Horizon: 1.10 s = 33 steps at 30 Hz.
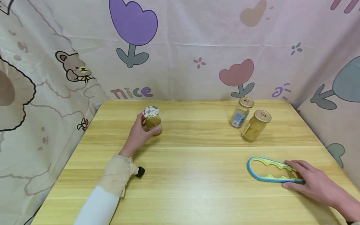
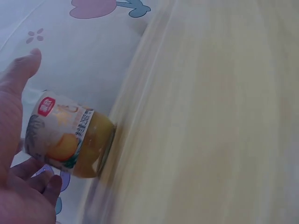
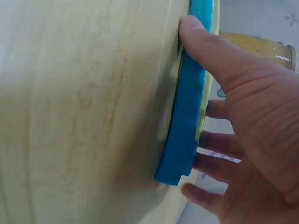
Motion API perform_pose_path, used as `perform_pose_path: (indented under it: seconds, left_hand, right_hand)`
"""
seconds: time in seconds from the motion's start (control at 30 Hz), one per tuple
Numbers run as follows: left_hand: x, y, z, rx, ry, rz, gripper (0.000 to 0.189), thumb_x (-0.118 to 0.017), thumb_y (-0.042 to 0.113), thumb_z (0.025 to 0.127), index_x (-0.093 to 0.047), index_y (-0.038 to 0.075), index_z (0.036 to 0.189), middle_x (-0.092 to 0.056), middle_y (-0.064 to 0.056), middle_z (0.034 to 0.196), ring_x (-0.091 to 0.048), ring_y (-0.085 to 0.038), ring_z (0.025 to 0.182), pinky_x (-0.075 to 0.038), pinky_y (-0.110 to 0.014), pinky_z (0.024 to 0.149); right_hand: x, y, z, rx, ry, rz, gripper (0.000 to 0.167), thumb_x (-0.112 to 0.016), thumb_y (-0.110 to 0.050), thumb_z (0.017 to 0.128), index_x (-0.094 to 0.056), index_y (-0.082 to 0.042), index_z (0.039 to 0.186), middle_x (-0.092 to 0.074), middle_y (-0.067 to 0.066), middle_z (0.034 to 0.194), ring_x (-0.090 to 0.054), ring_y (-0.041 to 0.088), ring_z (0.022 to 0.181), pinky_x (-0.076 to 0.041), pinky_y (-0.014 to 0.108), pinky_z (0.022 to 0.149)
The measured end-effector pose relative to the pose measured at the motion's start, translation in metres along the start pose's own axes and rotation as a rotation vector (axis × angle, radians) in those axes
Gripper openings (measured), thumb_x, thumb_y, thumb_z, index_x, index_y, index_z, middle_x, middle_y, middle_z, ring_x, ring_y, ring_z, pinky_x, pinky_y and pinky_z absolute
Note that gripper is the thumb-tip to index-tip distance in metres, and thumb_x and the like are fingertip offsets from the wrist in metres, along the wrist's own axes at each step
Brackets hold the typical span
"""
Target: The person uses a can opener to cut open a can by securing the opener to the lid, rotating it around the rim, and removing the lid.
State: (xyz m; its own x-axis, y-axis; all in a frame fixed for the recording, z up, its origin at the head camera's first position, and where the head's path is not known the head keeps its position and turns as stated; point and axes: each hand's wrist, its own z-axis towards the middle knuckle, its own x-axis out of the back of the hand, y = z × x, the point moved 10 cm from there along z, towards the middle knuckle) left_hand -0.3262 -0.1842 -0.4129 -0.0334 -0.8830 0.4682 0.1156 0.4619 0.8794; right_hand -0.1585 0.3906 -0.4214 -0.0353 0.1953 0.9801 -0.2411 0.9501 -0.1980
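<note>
In the head view, my left hand (image 1: 139, 134) is around a small jar of canned fruit (image 1: 153, 122) with a printed lid, at the table's back left. The left wrist view shows the thumb stretched out clear of this jar (image 2: 70, 135) and the other fingers behind its lid end. My right hand (image 1: 315, 181) holds the handle ends of a blue-and-yellow jar opener (image 1: 264, 179), thumb on one side and fingers on the other. The opener's toothed loop points left. In the right wrist view the thumb lies against its blue strip (image 3: 187, 102).
Behind the opener stand two more jars: a clear-looking one with a blue label (image 1: 239, 117) and one holding yellowish fruit (image 1: 254, 127). A printed cloth (image 1: 180, 68) hangs along the back and sides of the wooden table (image 1: 191, 175).
</note>
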Motion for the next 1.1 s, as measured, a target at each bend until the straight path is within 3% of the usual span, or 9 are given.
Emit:
perform_pose_path:
  seconds: [0.17,0.37,0.57,0.87,1.0,1.1]
  left_hand:
    - [-0.005,0.002,0.004,-0.001,0.008,-0.005,0.106,-0.079,0.051,0.088,-0.016,0.012,0.163,-0.043,-0.017,0.155,-0.045,-0.034,0.144,-0.034,-0.054,0.124]
    - [-0.007,0.004,0.010,0.013,0.055,-0.043,0.107,-0.082,0.053,0.085,-0.018,0.015,0.161,-0.046,-0.016,0.153,-0.048,-0.033,0.139,-0.038,-0.055,0.121]
    - [-0.006,0.007,0.013,0.012,0.105,-0.070,0.097,-0.080,0.046,0.089,-0.022,0.014,0.160,-0.047,-0.017,0.152,-0.048,-0.033,0.139,-0.039,-0.053,0.121]
    - [-0.009,0.002,0.015,0.044,0.099,-0.072,0.095,-0.078,0.042,0.091,-0.022,0.012,0.162,-0.045,-0.017,0.155,-0.046,-0.034,0.143,-0.036,-0.050,0.124]
    - [-0.009,0.002,0.015,0.040,0.096,-0.073,0.094,-0.078,0.042,0.091,-0.022,0.012,0.161,-0.045,-0.017,0.155,-0.045,-0.034,0.143,-0.036,-0.050,0.124]
    - [-0.009,0.000,0.014,0.049,0.089,-0.072,0.096,-0.077,0.044,0.091,-0.021,0.012,0.162,-0.043,-0.016,0.157,-0.044,-0.033,0.145,-0.034,-0.050,0.125]
  right_hand:
    - [0.003,0.001,0.000,0.002,0.020,-0.012,0.076,-0.087,-0.047,0.079,-0.059,-0.008,0.138,-0.061,0.023,0.128,-0.063,0.046,0.113,-0.053,0.059,0.082]
    - [0.003,0.005,-0.001,-0.008,-0.004,-0.010,0.078,-0.087,-0.045,0.079,-0.059,-0.002,0.137,-0.060,0.025,0.127,-0.061,0.048,0.114,-0.051,0.062,0.083]
    - [0.005,0.009,-0.002,-0.021,-0.025,-0.057,0.074,-0.086,-0.048,0.078,-0.064,-0.001,0.132,-0.066,0.017,0.117,-0.067,0.043,0.106,-0.055,0.060,0.081]
    - [0.009,0.005,-0.005,-0.048,0.007,-0.065,0.063,-0.089,-0.048,0.077,-0.066,-0.005,0.116,-0.067,0.009,0.109,-0.067,0.024,0.092,-0.053,0.035,0.069]
    - [0.008,0.001,-0.006,-0.051,-0.005,-0.028,0.055,-0.085,-0.041,0.083,-0.059,-0.005,0.116,-0.064,0.003,0.096,-0.053,0.005,0.079,-0.043,0.027,0.063]
    - [0.007,-0.006,-0.008,-0.018,0.003,-0.001,0.049,-0.082,-0.035,0.088,-0.057,-0.006,0.118,-0.059,-0.003,0.090,-0.044,-0.003,0.075,-0.038,0.024,0.061]
